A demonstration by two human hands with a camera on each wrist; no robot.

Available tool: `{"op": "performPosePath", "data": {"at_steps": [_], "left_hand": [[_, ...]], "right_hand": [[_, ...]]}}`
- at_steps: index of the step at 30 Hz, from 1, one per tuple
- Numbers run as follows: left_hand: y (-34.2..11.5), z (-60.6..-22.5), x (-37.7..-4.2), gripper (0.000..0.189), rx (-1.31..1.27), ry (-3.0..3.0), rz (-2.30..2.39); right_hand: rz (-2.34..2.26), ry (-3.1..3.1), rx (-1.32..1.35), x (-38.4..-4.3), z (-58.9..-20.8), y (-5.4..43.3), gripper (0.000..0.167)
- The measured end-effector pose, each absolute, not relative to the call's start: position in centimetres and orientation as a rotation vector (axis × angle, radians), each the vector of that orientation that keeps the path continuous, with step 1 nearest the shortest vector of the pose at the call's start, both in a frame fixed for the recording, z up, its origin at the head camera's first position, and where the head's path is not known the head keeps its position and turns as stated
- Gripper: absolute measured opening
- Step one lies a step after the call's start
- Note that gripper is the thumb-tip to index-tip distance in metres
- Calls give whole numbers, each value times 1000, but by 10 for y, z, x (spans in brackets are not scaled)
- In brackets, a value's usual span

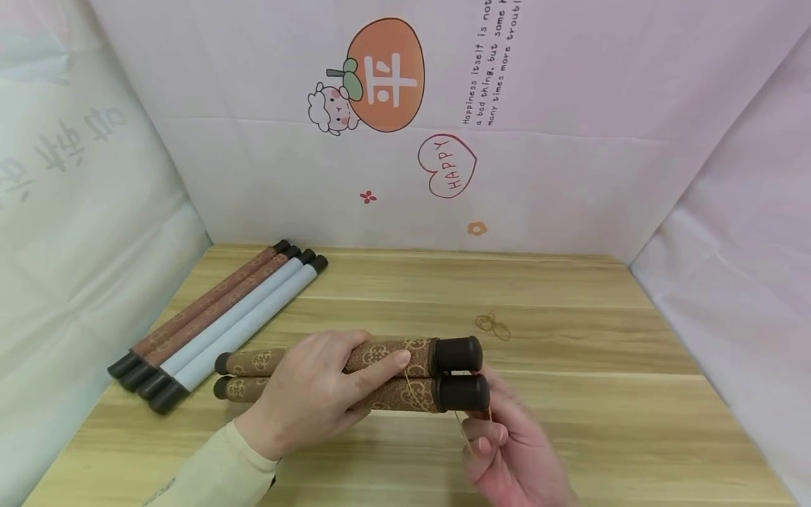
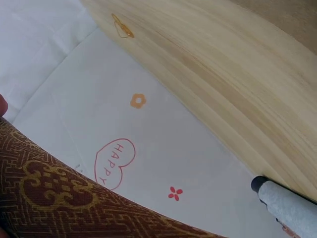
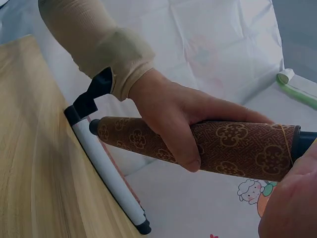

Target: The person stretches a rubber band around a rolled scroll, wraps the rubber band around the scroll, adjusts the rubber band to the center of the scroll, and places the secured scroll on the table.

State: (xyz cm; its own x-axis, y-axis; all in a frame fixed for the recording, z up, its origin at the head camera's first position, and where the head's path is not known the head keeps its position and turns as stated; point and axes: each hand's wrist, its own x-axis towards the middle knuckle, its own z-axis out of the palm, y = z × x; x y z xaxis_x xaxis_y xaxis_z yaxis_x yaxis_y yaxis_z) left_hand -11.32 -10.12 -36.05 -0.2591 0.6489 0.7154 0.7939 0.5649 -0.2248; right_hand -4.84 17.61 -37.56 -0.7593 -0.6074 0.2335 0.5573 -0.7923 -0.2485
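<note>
Two brown patterned scrolls [image 1: 415, 403] with black end knobs lie side by side, raised over the table. My left hand [image 1: 313, 391] grips both around the middle, its index finger stretched along them toward the right end. A thin yellowish rubber band [image 3: 286, 141] crosses the scrolls near that end in the right wrist view. By the right-hand knobs, my right hand [image 1: 516, 447] pinches the band with curled fingers and draws it out past the ends. Part of the right hand is hidden behind the knobs. In the left wrist view the brown scroll [image 2: 59, 191] fills the lower left corner.
Two reddish-brown scrolls [image 1: 209, 306] and two pale blue scrolls [image 1: 253, 320] lie in a slanting row at the left of the wooden table [image 1: 602, 338]. Several loose rubber bands [image 1: 486, 322] rest beyond the right hand. White printed cloth [image 1: 557, 183] walls the table's back and sides.
</note>
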Motion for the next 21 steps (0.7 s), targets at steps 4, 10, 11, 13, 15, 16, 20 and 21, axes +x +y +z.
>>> {"op": "performPosePath", "data": {"at_steps": [4, 10, 11, 13, 15, 16, 20, 21], "left_hand": [[-99, -359, -116, 57, -1159, -1919, -211], [-100, -360, -117, 61, -1181, -1896, -131], [-100, -361, -118, 61, -1186, -1895, -118], [-101, -360, -118, 59, -1195, -1899, -96], [-102, -360, -118, 58, -1195, -1900, -73], [-103, -360, -118, 58, -1197, -1898, -61], [-103, -361, -118, 59, -1201, -1904, -28], [-103, -361, -118, 59, -1204, -1905, -25]], "right_hand": [[-2440, 276, -393, -49, -376, 182, 47], [-2484, 521, -373, -51, -372, 184, 48], [-2493, 600, -363, -51, -372, 184, 48], [-2490, 775, -341, -53, -370, 185, 47], [-2460, 979, -319, -54, -368, 186, 48], [-2433, 1076, -295, -55, -367, 186, 47], [-2296, 1390, -170, -59, -363, 188, 48], [-2266, 1440, -133, -60, -362, 188, 49]]}}
